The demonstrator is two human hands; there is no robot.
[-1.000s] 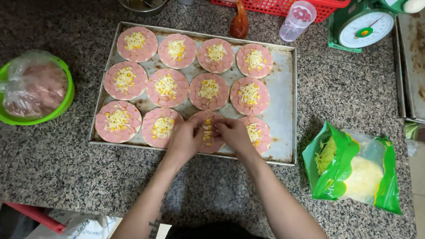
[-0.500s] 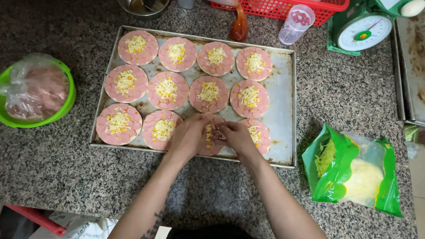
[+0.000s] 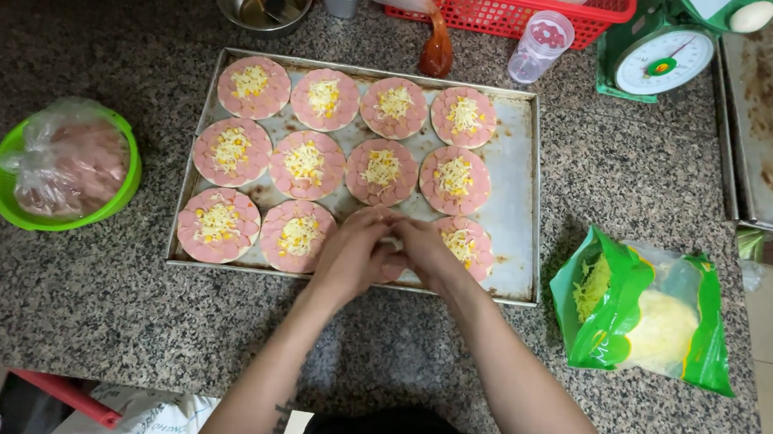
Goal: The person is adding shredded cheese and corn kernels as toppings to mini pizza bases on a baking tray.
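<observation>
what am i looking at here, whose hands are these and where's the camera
The camera sits on a person's head and looks down, so the two bare arms coming up from the bottom are that person's own. The left hand and right hand meet over one small round pizza base in the front row of a metal baking tray, mostly hiding it. The other bases carry pink sausage slices and shredded cheese. On the granite counter also lie a green bowl with a bagged filling and an open cheese bag.
</observation>
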